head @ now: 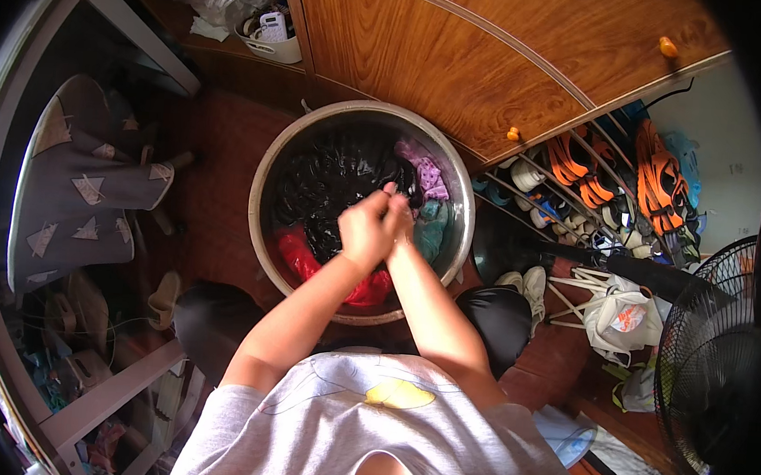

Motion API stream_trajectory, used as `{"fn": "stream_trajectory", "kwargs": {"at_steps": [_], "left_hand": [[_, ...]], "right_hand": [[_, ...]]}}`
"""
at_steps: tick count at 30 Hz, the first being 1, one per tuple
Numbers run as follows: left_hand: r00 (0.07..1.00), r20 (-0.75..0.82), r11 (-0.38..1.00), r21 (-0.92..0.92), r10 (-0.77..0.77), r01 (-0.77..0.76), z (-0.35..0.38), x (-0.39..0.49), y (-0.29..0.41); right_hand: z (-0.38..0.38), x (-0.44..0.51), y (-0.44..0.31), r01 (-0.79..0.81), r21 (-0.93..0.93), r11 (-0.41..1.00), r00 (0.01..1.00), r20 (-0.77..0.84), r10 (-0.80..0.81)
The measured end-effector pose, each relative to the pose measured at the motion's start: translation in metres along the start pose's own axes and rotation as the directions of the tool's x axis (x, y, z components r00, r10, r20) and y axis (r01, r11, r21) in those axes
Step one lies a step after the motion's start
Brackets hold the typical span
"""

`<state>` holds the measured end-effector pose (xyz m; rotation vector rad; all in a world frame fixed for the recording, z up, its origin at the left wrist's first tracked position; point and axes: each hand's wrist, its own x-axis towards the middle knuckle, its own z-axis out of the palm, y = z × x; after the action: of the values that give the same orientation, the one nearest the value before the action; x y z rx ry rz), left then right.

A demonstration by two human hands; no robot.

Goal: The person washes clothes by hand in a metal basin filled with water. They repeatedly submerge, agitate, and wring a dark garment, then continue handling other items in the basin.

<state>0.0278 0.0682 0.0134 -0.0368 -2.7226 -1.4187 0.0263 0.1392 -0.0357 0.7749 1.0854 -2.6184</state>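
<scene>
A large round metal basin [258, 229] stands on the floor between my knees. Dark wet cloth [312, 180] fills much of it, with red cloth [367, 289] at the near side, a purple patterned cloth [432, 178] at the upper right and a green cloth [430, 231] at the right. Above the basin's middle, my left hand [365, 226] and my right hand [399, 219] are pressed together, fingers closed. Any dark cloth between the palms cannot be told from the cloth beneath.
A wooden cabinet [420, 42] borders the basin's far side. At the right are a shoe rack [537, 175], a white stool [571, 297] with a bag and a black fan [710, 353]. A grey cloth-covered chair [86, 184] and a slipper [166, 298] are at the left.
</scene>
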Motion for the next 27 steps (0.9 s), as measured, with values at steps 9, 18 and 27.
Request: {"fn": "stream_trajectory", "kwargs": {"at_steps": [9, 18, 27], "left_hand": [[0.991, 0.113, 0.997, 0.038, 0.067, -0.072, 0.004, -0.005, 0.007], [0.960, 0.171, 0.786, 0.614, -0.221, 0.072, 0.001, 0.025, -0.086], [0.987, -0.068, 0.972, -0.178, 0.146, -0.156, 0.012, -0.012, -0.003]], "right_hand": [[-0.007, 0.012, -0.004, 0.036, 0.022, 0.999, 0.998, -0.060, -0.035], [-0.014, 0.015, 0.019, 0.149, -0.975, -0.163, 0.813, 0.215, -0.541], [-0.022, 0.018, 0.004, 0.122, -0.061, 0.991, 0.989, 0.091, -0.116]]}}
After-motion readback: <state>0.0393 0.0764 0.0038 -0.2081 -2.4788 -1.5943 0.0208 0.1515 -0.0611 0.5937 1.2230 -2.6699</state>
